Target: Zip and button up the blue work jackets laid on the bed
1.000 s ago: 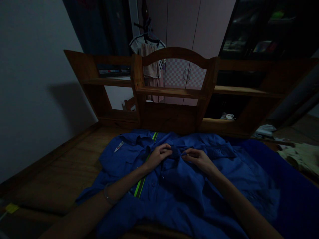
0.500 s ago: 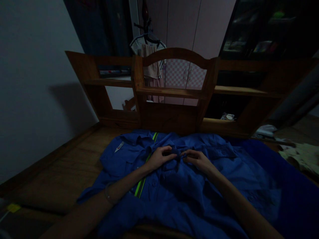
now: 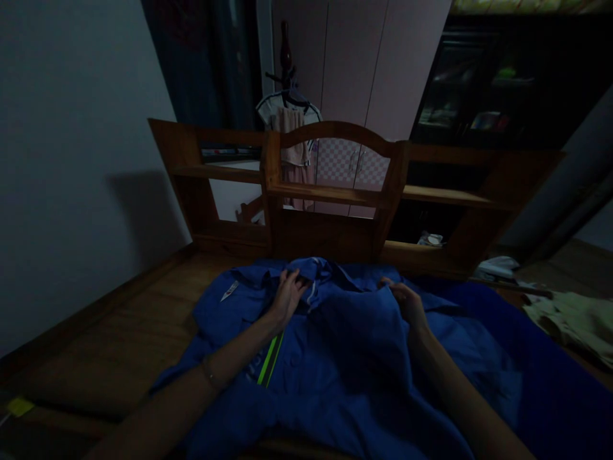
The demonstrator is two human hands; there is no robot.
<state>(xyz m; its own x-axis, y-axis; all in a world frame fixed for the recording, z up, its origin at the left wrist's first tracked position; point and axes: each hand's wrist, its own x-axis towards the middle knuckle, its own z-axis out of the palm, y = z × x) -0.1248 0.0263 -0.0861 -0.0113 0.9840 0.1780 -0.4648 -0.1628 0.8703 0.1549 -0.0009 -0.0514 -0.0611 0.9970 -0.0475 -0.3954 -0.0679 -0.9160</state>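
Dimly lit room: pale wall [image 3: 71, 128] at left of frame, pink wardrobe [image 3: 349, 64] top center, wooden shelf unit [image 3: 325, 236] across middle. Blue shirt [image 3: 335, 364] spreads over wooden surface [image 3: 138, 326], lower center. Right hand [image 3: 405, 303] pinches shirt edge; left hand [image 3: 288, 295] touches folds, finger closure unclear.

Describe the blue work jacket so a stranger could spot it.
Find the wooden shelf headboard with its arched middle. Lying in front of it is the rumpled blue work jacket. Unlike the plain, deeper-blue cloth to its right, it bears a fluorescent-edged stripe and a white pointed patch.
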